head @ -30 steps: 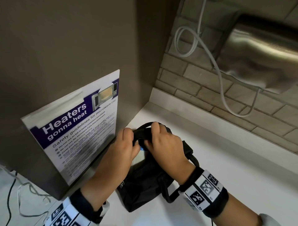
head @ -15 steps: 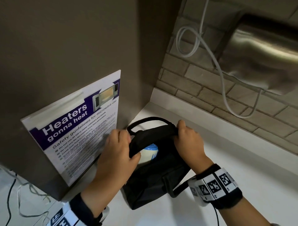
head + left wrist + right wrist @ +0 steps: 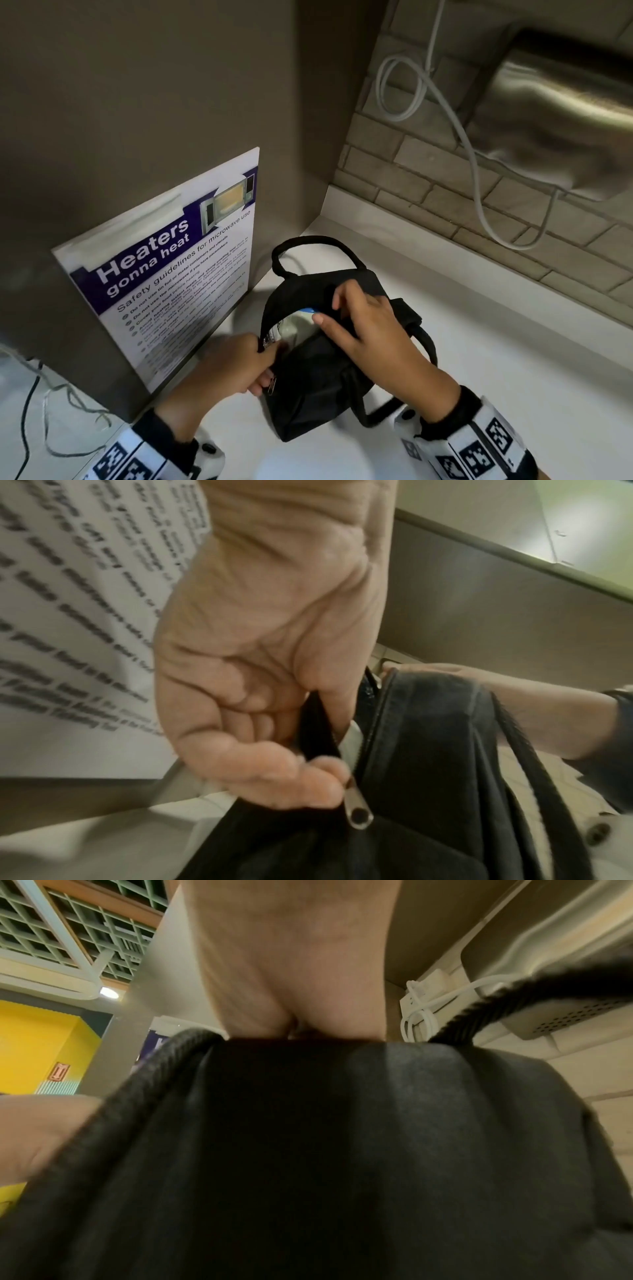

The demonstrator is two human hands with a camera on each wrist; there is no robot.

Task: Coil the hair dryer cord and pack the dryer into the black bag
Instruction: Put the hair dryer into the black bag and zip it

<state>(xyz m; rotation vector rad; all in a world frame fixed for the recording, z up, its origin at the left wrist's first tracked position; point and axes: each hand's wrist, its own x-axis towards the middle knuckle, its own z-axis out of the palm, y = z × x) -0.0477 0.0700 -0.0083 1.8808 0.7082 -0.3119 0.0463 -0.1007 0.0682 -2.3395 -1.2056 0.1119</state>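
**Both hands on the bag's mouth, dryer showing inside**

The black bag [image 3: 318, 387] stands on the white table [image 3: 496, 359] between the two hands, its mouth gaping towards the left hand. Through the gap shows the hair dryer [image 3: 295, 322], pale with a blue edge, sitting inside the bag just under the right hand's fingertips. Its cord cannot be made out.

The left hand [image 3: 236, 368] grips the near end of the opening, fingers curled round the fabric edge. In the left wrist view the thumb and fingertips [image 3: 308, 775] pinch the rim just above the metal zipper pull [image 3: 358, 813], which hangs free below them.

The right hand [image 3: 371, 329] lies over the top of the bag, fingers curled on the far lip of the opening and thumb pointing across towards the left hand. In the right wrist view black fabric fills most of the frame and the fingers are hidden behind it.

One carry strap [image 3: 315, 250] arches up beyond the right hand; another loops out past the right wrist.

Beside the left hand a microwave safety poster [image 3: 178, 270] leans on a brown panel. Beyond the right hand a white cable [image 3: 472, 154] hangs down the brick wall by a steel appliance [image 3: 555, 116].
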